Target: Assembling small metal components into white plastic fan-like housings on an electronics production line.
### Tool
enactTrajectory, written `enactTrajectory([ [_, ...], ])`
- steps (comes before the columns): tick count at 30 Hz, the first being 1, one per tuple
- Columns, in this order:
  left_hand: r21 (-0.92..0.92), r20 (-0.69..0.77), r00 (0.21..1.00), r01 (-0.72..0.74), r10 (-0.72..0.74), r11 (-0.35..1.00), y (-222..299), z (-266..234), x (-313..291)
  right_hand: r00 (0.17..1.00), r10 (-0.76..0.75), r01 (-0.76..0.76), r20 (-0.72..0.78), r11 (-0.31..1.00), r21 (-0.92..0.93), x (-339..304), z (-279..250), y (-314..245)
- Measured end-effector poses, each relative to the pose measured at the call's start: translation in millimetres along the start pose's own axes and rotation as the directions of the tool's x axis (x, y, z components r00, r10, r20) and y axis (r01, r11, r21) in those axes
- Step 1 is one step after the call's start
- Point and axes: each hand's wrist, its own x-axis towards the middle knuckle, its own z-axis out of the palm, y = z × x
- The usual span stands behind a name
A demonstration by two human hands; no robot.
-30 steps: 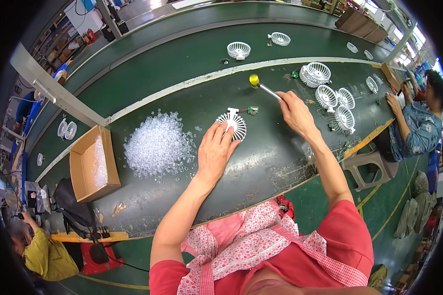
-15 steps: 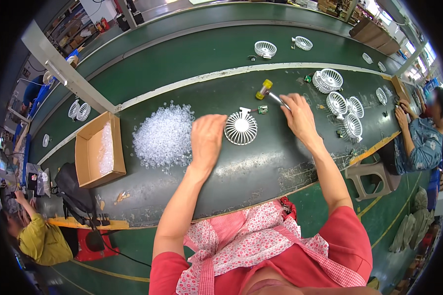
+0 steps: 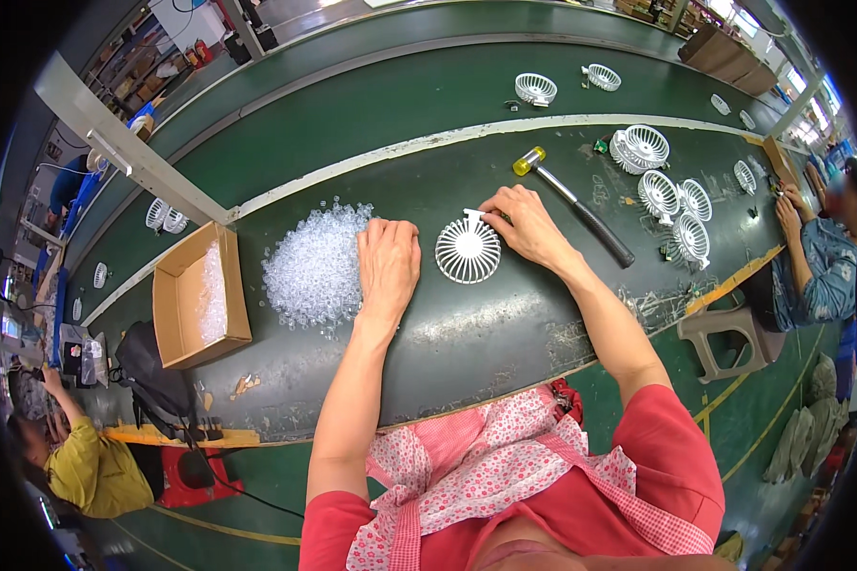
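A round white slatted fan housing lies on the dark worktable between my hands, its short stem pointing away from me. My right hand is closed at that stem, thumb and forefinger together; what they pinch is hidden beneath them. At the right edge of a heap of small clear plastic pieces rests my left hand, fingers curled down. Whatever it holds, if anything, is out of sight. Right of my right hand lies a mallet with a yellow head and black grip, touched by neither hand.
An open cardboard box with clear pieces in it stands left of the heap, a black bag beside it. Several white fan housings lie at the right. Beyond the pale rail runs a green conveyor belt. A co-worker sits at the right.
My right hand has let go of the mallet, now lying on the table, and moved left to the housing's stem. The small green circuit board beside the stem is now hidden.
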Motion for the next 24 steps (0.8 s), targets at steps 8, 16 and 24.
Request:
enactTrajectory([
  [8,0.086,-0.025,1.0,0.018,-0.016,0.996,-6,2,0,0.993,-0.059,0.071,-0.101,0.99,0.12,-6,11,-7],
  [16,0.033,-0.156,0.988,0.019,-0.014,0.999,2,-6,6,0.992,-0.003,0.037,-0.123,0.96,0.278,-8,14,-18],
  [24,-0.82,0.325,0.821,0.492,-0.469,0.293,11,-7,7,0.986,0.076,0.006,-0.146,0.869,0.494,-12,12,-41],
])
